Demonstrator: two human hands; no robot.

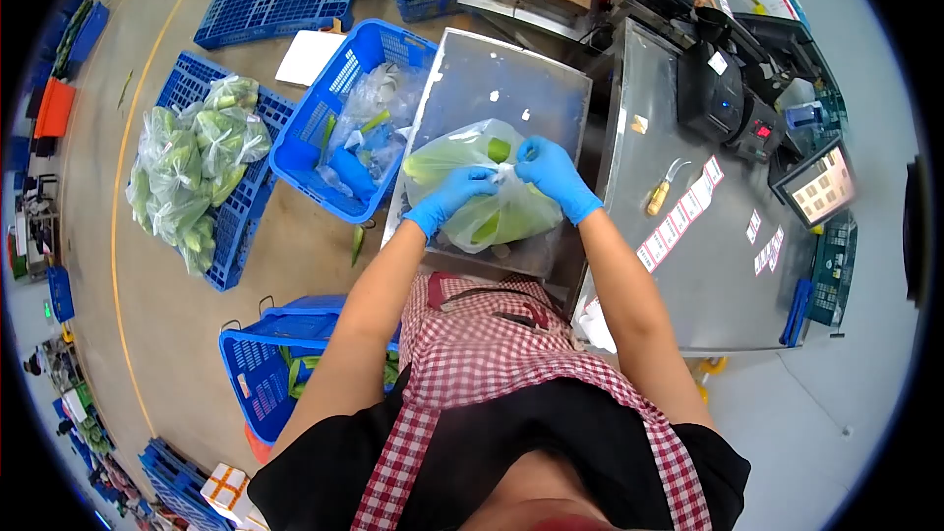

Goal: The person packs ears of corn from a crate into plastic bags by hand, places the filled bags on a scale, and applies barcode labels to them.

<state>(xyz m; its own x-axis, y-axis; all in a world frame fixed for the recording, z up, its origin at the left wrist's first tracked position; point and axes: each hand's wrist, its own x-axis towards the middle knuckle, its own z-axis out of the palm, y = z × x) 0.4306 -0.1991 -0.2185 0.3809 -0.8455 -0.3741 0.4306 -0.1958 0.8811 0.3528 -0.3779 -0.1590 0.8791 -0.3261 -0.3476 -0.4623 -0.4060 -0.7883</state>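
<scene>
A clear plastic bag (pixel 516 211) with green vegetables inside lies on a metal-topped stand (pixel 472 69) in front of me. Its gathered neck is twisted between my two blue-gloved hands. My left hand (pixel 457 197) pinches the neck from the left, its fingers closed. On the other side, my right hand (pixel 553 175) grips the same neck with thumb and fingers together. Green pieces show through the film, but the exact kind of vegetable is hard to make out. The fingertips partly cover the bag's neck.
Left of the stand is a blue crate (pixel 369 39) with plastic scraps. Filled vegetable bags (pixel 202 162) lie on a blue pallet (pixel 241 246). The steel table (pixel 708 305) at right carries a hooked knife (pixel 667 187), label strips (pixel 678 219), a printer (pixel 710 88) and a screen (pixel 821 182).
</scene>
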